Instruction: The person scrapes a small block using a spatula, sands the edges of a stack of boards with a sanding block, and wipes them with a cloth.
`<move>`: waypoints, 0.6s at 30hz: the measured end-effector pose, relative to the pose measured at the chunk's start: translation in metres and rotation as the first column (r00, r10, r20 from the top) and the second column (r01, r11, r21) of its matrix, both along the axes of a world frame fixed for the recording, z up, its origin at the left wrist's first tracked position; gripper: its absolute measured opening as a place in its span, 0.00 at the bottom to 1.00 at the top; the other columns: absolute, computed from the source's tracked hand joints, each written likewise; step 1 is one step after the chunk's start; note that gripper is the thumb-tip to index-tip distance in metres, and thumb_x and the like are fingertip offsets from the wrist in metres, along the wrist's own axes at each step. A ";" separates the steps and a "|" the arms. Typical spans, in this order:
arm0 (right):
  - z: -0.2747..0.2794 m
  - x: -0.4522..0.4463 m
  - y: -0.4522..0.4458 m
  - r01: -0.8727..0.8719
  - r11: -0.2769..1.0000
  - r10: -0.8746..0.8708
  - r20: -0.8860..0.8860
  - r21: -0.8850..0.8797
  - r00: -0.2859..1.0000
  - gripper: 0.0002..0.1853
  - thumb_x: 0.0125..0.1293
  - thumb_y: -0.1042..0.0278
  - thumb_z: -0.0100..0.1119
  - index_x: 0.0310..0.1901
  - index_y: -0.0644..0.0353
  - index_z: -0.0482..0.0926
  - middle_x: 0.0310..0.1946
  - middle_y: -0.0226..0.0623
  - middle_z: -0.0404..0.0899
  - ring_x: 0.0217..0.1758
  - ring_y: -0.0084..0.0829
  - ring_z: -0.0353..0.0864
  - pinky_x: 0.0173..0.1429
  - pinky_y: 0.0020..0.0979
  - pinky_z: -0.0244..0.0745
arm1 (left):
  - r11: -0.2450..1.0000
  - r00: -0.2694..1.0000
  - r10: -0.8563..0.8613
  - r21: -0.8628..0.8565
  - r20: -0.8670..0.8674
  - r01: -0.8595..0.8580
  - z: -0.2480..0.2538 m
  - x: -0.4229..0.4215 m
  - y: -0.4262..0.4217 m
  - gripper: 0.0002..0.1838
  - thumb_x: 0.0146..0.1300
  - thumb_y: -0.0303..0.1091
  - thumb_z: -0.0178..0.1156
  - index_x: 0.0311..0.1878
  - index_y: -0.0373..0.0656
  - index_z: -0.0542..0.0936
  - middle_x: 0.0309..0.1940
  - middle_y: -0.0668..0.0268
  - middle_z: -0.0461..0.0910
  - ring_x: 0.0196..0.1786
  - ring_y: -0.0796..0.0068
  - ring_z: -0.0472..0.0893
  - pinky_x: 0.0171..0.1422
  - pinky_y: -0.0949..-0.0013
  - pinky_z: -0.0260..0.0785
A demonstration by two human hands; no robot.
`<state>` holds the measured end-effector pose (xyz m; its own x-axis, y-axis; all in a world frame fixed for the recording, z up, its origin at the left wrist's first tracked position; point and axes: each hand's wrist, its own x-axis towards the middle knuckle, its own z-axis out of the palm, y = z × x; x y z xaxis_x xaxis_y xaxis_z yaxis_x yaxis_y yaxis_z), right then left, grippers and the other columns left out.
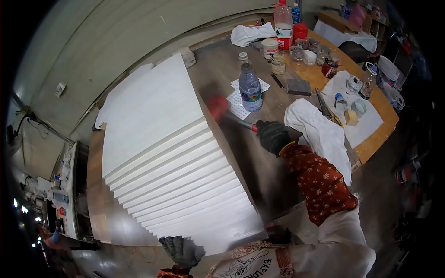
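Note:
My right hand (274, 137), in a dark glove, is closed round the handle of a mallet (242, 123). The mallet's red head is blurred and lies close to the right side of a stack of white boards (153, 102). The boards are fanned out in steps toward me. My left hand (181, 251), in a grey glove, is by the near edge of the stack at the bottom; its fingers are bent downward, and whether they hold anything is hidden. A bottle of clear liquid (251, 90) stands beyond the mallet on dotted white sheets (237, 105).
White cloth (315, 123) lies right of my right hand. Further back on the table (215, 60) stand a red-labelled bottle (283, 30), several jars, a dark block (298, 87) and a paper sheet (366, 123) with cups and a sponge (351, 117). A wall (116, 41) rises behind.

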<state>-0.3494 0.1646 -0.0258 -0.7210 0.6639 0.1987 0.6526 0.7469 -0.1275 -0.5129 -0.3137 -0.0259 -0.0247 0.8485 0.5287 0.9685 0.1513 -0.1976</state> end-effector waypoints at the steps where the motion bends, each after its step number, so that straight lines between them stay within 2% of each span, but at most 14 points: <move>1: 0.003 0.000 -0.004 -0.031 0.998 0.030 -0.024 -0.054 0.999 0.10 0.60 0.65 0.51 0.42 0.59 0.73 0.31 0.47 0.80 0.34 0.44 0.80 0.43 0.45 0.73 | 1.000 1.000 -0.016 0.013 -0.007 0.016 -0.002 -0.002 0.000 0.31 0.67 0.54 0.44 0.65 0.41 0.66 0.70 0.49 0.57 0.72 0.41 0.55 0.70 0.31 0.46; 3: 0.006 -0.001 -0.004 -0.062 0.993 0.058 -0.040 -0.102 0.997 0.10 0.60 0.65 0.50 0.40 0.59 0.73 0.29 0.48 0.80 0.31 0.45 0.80 0.41 0.46 0.73 | 1.000 1.000 -0.004 -0.013 0.016 0.004 -0.003 -0.001 -0.001 0.31 0.66 0.53 0.45 0.66 0.41 0.65 0.70 0.49 0.57 0.72 0.41 0.54 0.70 0.30 0.45; 5: 0.006 -0.001 0.001 -0.131 0.948 0.091 -0.147 -0.291 0.985 0.10 0.62 0.63 0.49 0.39 0.59 0.74 0.30 0.49 0.80 0.32 0.47 0.81 0.40 0.47 0.73 | 0.999 0.999 0.009 -0.034 0.033 -0.008 0.001 0.000 -0.003 0.32 0.66 0.53 0.45 0.66 0.41 0.65 0.70 0.49 0.56 0.73 0.40 0.53 0.70 0.30 0.44; 7: 0.010 0.004 0.005 -0.323 0.919 0.291 -0.164 -0.228 0.943 0.13 0.64 0.57 0.52 0.41 0.59 0.73 0.38 0.48 0.80 0.37 0.50 0.81 0.43 0.46 0.74 | 0.995 1.000 0.013 -0.095 0.019 -0.011 0.005 -0.001 0.000 0.32 0.65 0.53 0.46 0.66 0.42 0.64 0.70 0.48 0.56 0.73 0.39 0.51 0.70 0.29 0.42; 9: 0.013 0.010 -0.004 -0.284 0.806 0.157 -0.274 -0.520 0.949 0.19 0.61 0.53 0.59 0.47 0.57 0.74 0.44 0.47 0.79 0.42 0.50 0.80 0.47 0.44 0.74 | 0.996 0.999 0.004 -0.091 0.043 0.000 0.022 0.005 0.008 0.31 0.65 0.51 0.48 0.65 0.40 0.65 0.70 0.46 0.55 0.72 0.35 0.51 0.70 0.28 0.40; 10: 0.005 0.011 -0.012 -0.268 0.810 0.138 -0.274 -0.521 0.952 0.19 0.61 0.53 0.59 0.47 0.57 0.74 0.44 0.47 0.79 0.42 0.50 0.80 0.47 0.44 0.74 | 0.984 0.992 0.038 -0.177 0.117 -0.016 0.046 0.013 0.020 0.20 0.61 0.47 0.50 0.49 0.41 0.69 0.49 0.51 0.63 0.54 0.44 0.61 0.57 0.36 0.51; 11: -0.009 0.013 -0.017 -0.324 0.827 0.128 -0.406 -0.459 0.905 0.22 0.59 0.52 0.61 0.51 0.56 0.74 0.46 0.47 0.78 0.45 0.50 0.79 0.50 0.43 0.74 | 0.965 0.980 0.072 -0.262 0.186 -0.021 0.066 0.020 0.038 0.11 0.58 0.42 0.52 0.33 0.43 0.74 0.28 0.56 0.71 0.36 0.52 0.71 0.44 0.45 0.61; 12: -0.023 0.016 -0.023 -0.360 0.848 0.117 -0.527 -0.388 0.842 0.26 0.58 0.51 0.63 0.54 0.54 0.73 0.47 0.47 0.78 0.48 0.50 0.78 0.53 0.42 0.73 | 0.993 0.978 -0.110 -0.015 0.175 0.114 0.078 0.025 0.059 0.10 0.55 0.40 0.53 0.23 0.48 0.66 0.18 0.63 0.60 0.24 0.60 0.61 0.36 0.53 0.55; 13: -0.035 0.017 -0.030 -0.307 0.871 0.067 -0.527 -0.384 0.847 0.28 0.59 0.50 0.62 0.58 0.54 0.72 0.51 0.48 0.77 0.53 0.49 0.76 0.59 0.41 0.70 | 0.600 0.910 0.415 -0.755 0.010 -0.265 0.100 0.036 0.056 0.11 0.56 0.41 0.53 0.25 0.46 0.68 0.20 0.62 0.63 0.25 0.59 0.63 0.38 0.51 0.57; 14: -0.030 0.020 -0.043 -0.263 0.900 0.025 -0.562 -0.348 0.827 0.28 0.59 0.51 0.61 0.58 0.53 0.72 0.52 0.47 0.76 0.53 0.48 0.76 0.60 0.42 0.69 | 0.891 0.976 0.203 -0.428 0.082 -0.149 0.086 0.034 0.053 0.11 0.57 0.42 0.53 0.25 0.46 0.69 0.20 0.62 0.63 0.25 0.59 0.64 0.37 0.51 0.57; 15: -0.038 0.019 -0.054 -0.219 0.937 -0.005 -0.638 -0.272 0.770 0.28 0.58 0.51 0.61 0.59 0.53 0.72 0.53 0.46 0.76 0.54 0.48 0.76 0.60 0.42 0.69 | 0.999 0.996 -0.037 -0.022 0.083 0.039 0.071 0.030 0.051 0.12 0.58 0.42 0.53 0.25 0.45 0.69 0.19 0.62 0.63 0.25 0.59 0.64 0.36 0.50 0.57; 16: -0.024 0.026 -0.069 -0.147 0.954 -0.049 -0.617 -0.262 0.785 0.27 0.59 0.52 0.60 0.58 0.54 0.72 0.53 0.45 0.76 0.54 0.47 0.76 0.60 0.42 0.68 | 0.976 0.987 -0.160 0.149 0.003 0.158 0.080 0.034 0.066 0.15 0.61 0.43 0.51 0.22 0.46 0.66 0.19 0.62 0.61 0.24 0.58 0.64 0.31 0.49 0.57; 17: -0.018 0.031 -0.085 -0.064 0.946 -0.151 -0.606 -0.319 0.781 0.26 0.60 0.53 0.59 0.59 0.53 0.72 0.55 0.44 0.75 0.55 0.46 0.75 0.61 0.43 0.68 | 0.984 0.980 -0.148 0.077 -0.130 0.159 0.058 0.021 0.046 0.16 0.63 0.42 0.50 0.23 0.43 0.70 0.20 0.58 0.66 0.25 0.54 0.67 0.30 0.48 0.58; 18: -0.026 0.030 -0.102 0.053 0.959 -0.221 -0.617 -0.279 0.755 0.25 0.61 0.57 0.56 0.60 0.54 0.71 0.56 0.45 0.74 0.58 0.44 0.73 0.62 0.43 0.67 | 0.987 0.980 -0.139 0.058 -0.145 0.148 0.061 0.022 0.047 0.15 0.63 0.42 0.50 0.23 0.43 0.70 0.20 0.57 0.66 0.25 0.54 0.67 0.30 0.48 0.59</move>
<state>-0.3192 0.0624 -0.0521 -0.3792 0.8315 0.4060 0.4493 0.5490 -0.7048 -0.4905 -0.2663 0.0352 0.1730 0.7997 0.5750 0.9447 0.0304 -0.3265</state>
